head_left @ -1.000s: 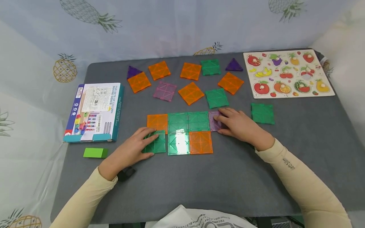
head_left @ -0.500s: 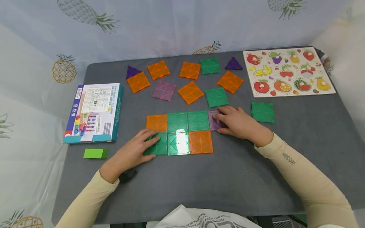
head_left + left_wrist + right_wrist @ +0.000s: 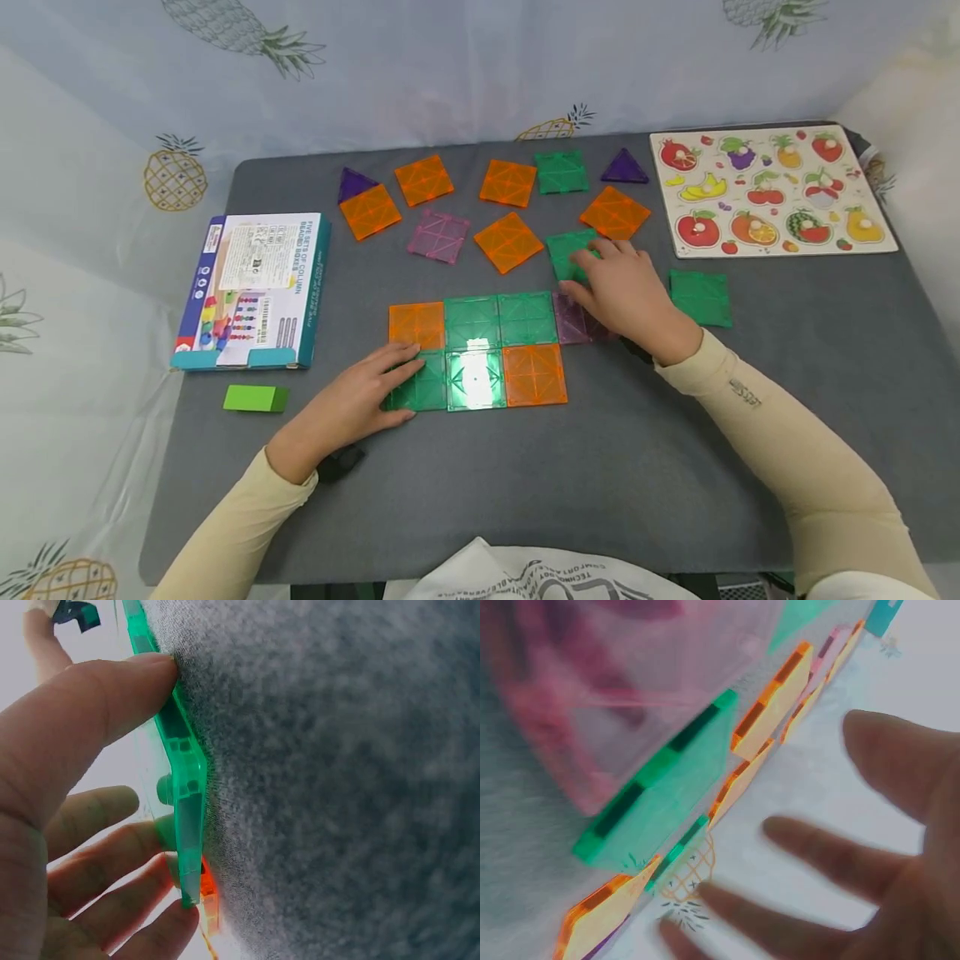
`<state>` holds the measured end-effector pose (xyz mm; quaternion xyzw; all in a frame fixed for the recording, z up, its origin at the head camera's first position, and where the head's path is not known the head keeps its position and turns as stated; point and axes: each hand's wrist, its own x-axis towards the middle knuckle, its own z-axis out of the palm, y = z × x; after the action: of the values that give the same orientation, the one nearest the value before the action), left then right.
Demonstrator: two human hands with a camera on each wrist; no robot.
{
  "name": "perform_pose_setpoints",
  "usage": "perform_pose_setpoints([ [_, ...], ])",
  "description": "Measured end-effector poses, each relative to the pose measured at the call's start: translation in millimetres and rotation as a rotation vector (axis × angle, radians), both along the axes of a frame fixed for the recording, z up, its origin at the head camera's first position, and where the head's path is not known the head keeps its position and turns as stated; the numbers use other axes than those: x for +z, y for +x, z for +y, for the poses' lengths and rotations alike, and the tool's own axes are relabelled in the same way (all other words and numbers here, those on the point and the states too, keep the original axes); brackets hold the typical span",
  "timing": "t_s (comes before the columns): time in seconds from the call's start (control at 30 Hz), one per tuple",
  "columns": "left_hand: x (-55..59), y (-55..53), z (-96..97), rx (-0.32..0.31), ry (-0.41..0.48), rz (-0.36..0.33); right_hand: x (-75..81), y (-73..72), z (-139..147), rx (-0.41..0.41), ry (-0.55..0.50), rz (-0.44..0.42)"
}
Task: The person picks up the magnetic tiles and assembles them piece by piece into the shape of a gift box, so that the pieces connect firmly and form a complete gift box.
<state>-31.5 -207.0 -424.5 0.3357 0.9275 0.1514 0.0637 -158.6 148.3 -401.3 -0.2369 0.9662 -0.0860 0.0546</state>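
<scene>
Clear magnetic tiles lie joined in two rows in the head view. My left hand [image 3: 356,400] holds the green tile [image 3: 429,390] at the lower left, thumb and fingers at its edges. Beside it are another green tile [image 3: 459,392] and an orange tile [image 3: 535,375]. The upper row runs orange [image 3: 416,323], two green tiles [image 3: 471,323], then a purple tile [image 3: 572,321] partly hidden under my right hand [image 3: 633,296]. That hand is over a loose green tile [image 3: 567,248]; in the right wrist view its fingers are spread, apart from the tiles.
Several loose orange tiles [image 3: 508,242], a pink-purple tile [image 3: 438,237] and purple triangles [image 3: 625,167] lie behind. A green tile [image 3: 701,298] and a fruit puzzle board [image 3: 772,192] are at right. A box [image 3: 251,292] and a green block [image 3: 256,398] are at left.
My left hand has slid the green tile right against its neighbour. My right hand has let go of the purple tile and moved up over the loose green tile.
</scene>
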Motion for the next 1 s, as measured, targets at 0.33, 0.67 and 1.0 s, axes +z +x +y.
perform_pose_setpoints([
  [0.33, -4.8, 7.2, 0.8, 0.037, 0.090, -0.073, 6.1, -34.3, -21, -0.184, 0.130, -0.167],
  [0.67, -5.5, 6.6, 1.2, 0.065, 0.089, -0.111, -3.7, -51.1, -32, -0.282, 0.132, -0.104],
  [1.0, -3.2, 5.0, 0.1, 0.074, 0.069, -0.122, -5.0, -53.9, -39, -0.323, 0.126, -0.160],
])
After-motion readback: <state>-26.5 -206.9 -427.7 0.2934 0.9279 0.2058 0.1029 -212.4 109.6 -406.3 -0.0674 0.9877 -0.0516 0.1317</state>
